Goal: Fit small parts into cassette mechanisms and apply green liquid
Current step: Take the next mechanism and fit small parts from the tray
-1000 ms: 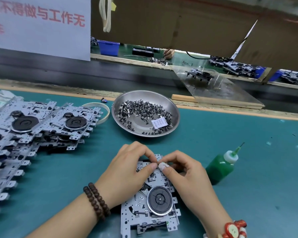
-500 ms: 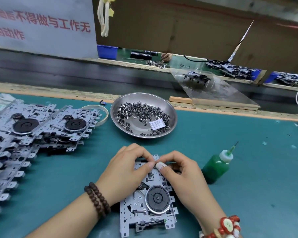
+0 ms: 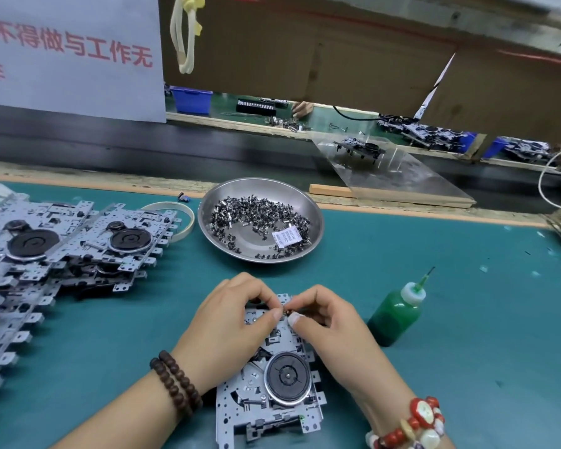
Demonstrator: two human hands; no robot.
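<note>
Both hands (image 3: 292, 322) pinch a small part over the cassette mechanism (image 3: 269, 393).

Teal workbench (image 3: 434, 319), brown cardboard partition (image 3: 337, 53)

We can read red Chinese characters on the white sign (image 3: 68, 53) hanging at the upper left: its top line shows "不得做与工作无", cut off at the left edge by a partly visible character, and the line below ends in "作". In the steel dish (image 3: 311, 236) of small parts lies a small white packet (image 3: 286, 237) with dark print, but its lettering is too small for us to make out.
</note>
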